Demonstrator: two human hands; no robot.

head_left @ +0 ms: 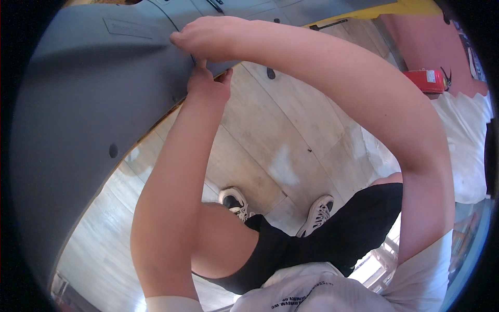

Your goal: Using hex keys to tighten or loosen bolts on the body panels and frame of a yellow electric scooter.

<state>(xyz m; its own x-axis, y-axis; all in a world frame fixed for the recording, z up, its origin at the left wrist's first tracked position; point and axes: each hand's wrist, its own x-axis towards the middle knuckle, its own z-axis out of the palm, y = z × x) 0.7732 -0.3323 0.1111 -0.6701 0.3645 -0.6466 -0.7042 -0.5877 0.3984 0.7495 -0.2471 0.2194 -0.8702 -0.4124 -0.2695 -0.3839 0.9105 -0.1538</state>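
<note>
A large, smooth, dark grey curved panel [67, 119], looking like a vehicle's bumper, spans the left and top. My right hand [210, 39] is curled with its knuckles up against the panel, beside a thin dark seam. Whatever its fingers pinch is hidden beneath them. Just below, my left hand [208, 86] reaches up to the panel's lower edge, its forefinger almost meeting my right hand and its thumb sticking out to the right. The rest of its fingers are curled and partly hidden, so what they grip does not show.
Pale wood-look floor planks [260, 130] lie below, with my two light shoes [317, 213] on them. A red fire extinguisher [426, 80] is at the upper right, near a white draped cloth [462, 145]. A yellow strip [358, 13] borders the panel's far side.
</note>
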